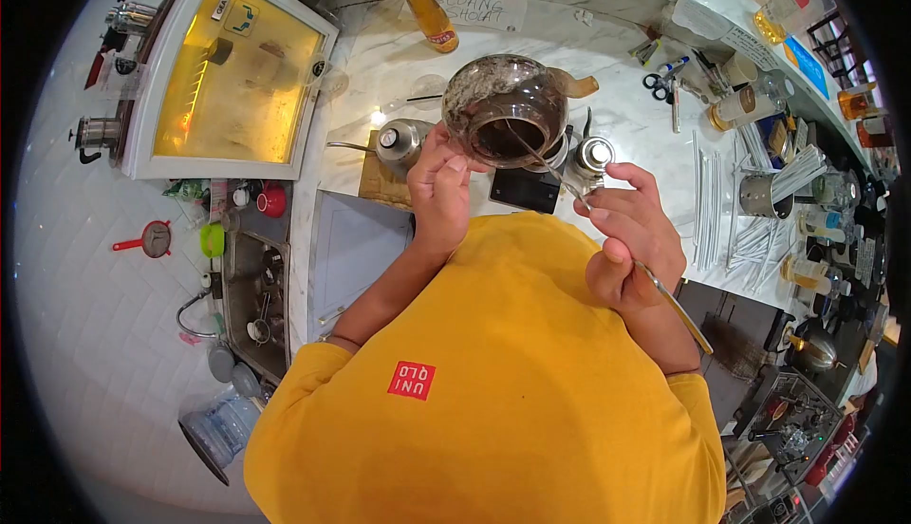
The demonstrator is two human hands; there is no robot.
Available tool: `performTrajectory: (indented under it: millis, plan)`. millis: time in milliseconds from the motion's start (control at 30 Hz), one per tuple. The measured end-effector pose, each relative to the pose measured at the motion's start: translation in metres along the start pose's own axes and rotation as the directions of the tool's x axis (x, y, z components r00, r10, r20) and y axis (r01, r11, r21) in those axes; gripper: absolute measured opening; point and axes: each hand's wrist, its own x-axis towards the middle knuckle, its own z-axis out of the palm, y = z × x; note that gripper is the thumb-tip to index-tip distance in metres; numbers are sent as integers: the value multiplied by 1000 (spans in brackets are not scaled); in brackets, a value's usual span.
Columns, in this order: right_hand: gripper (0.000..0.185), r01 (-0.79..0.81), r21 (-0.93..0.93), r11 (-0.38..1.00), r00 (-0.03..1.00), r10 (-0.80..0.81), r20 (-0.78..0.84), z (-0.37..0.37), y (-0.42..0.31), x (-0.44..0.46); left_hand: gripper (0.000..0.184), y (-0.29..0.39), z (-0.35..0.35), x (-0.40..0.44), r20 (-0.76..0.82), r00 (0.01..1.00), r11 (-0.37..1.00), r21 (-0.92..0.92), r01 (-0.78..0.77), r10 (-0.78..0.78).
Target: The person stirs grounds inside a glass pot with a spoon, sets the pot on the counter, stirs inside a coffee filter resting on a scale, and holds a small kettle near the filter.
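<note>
Yellow shirt (512, 363), glass pot (503, 83), marble counter (375, 68), tiled wall (95, 268).

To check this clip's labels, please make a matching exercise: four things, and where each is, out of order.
1. Pot
2. Sieve
3. Stirrer
4. Scissors

A. In the right hand
B. Lying on the counter
C. Held by the left hand
D. Against white tiles

Pairs: 1-C, 2-D, 3-A, 4-B
</note>
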Motion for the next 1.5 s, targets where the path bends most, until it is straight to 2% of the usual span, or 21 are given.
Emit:
performTrajectory:
  millis: [100, 400, 800, 1000, 1100, 1200, 1300, 1400, 1500]
  plan:
    - [23, -35, -41, 999, 997, 38, 71, -2, -3, 1, 26, -2, 0, 1, -7, 1000, 1000, 4, -28, 28]
    - [22, -4, -18, 1000, 995, 6, 103, -2, -1, 1, 26, -3, 0, 3, 13, 1000, 999, 21, -27, 27]
    - [22, -21, -33, 999, 994, 25, 106, -2, 1, 1, 27, -4, -1, 3, -4, 1000, 1000, 29, -1, 1]
    - [24, -20, 12, 1000, 990, 18, 142, -1, 3, -1, 26, -10, -6, 3, 7, 1000, 999, 32, -26, 26]
    - [26, -58, 55, 997, 994, 52, 95, 1, 8, -6, 26, -11, -7, 0, -11, 1000, 999, 32, -12, 12]
    - [28, -131, 145, 981, 990, 124, 60, 0, 14, -12, 25, -9, -5, -1, -49, 999, 1000, 7, 23, -23]
    - [31, -275, 325, 905, 942, 321, -96, 2, 22, -30, 25, -13, -10, -1, -61, 998, 998, 47, 28, -25]
    - [30, -508, 590, 627, 699, 701, -143, 2, 23, -30, 27, -13, -12, -1, -88, 996, 941, 337, 32, -3]
    - [32, -552, 694, 462, 549, 828, -114, -3, 34, -38, 29, -13, -7, -3, -92, 996, 944, 329, 28, 2]
